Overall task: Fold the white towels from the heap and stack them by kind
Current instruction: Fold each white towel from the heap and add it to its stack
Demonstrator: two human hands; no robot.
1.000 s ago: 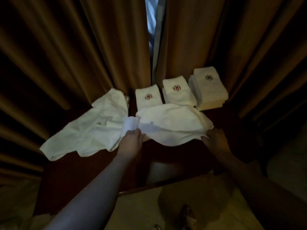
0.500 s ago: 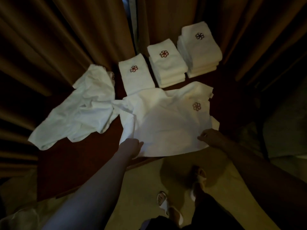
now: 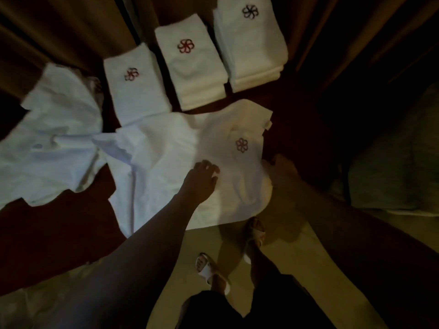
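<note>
A white towel (image 3: pixel 166 162) with a red flower emblem lies spread on the dark table (image 3: pixel 71 229), its near edge hanging over the table's front. My left hand (image 3: pixel 202 179) rests on the towel's middle with the fingers spread and slightly bent. My right hand (image 3: pixel 280 169) grips the towel's right edge just below the emblem. The heap of unfolded white towels (image 3: pixel 54 138) lies at the left. Behind the spread towel stand three folded stacks: a low left stack (image 3: pixel 135 91), a middle stack (image 3: pixel 192 67) and a tall right stack (image 3: pixel 251 43).
Brown curtains (image 3: pixel 71 32) hang close behind the table. My feet in white slippers (image 3: pixel 209 269) stand on the pale floor at the table's front edge. A pale cushioned surface (image 3: pixel 392 150) lies in the dark to the right.
The towel has been pulled open and laid flat toward me. My left hand has moved from its near left corner onto its middle, and my right hand has slid up the right edge.
</note>
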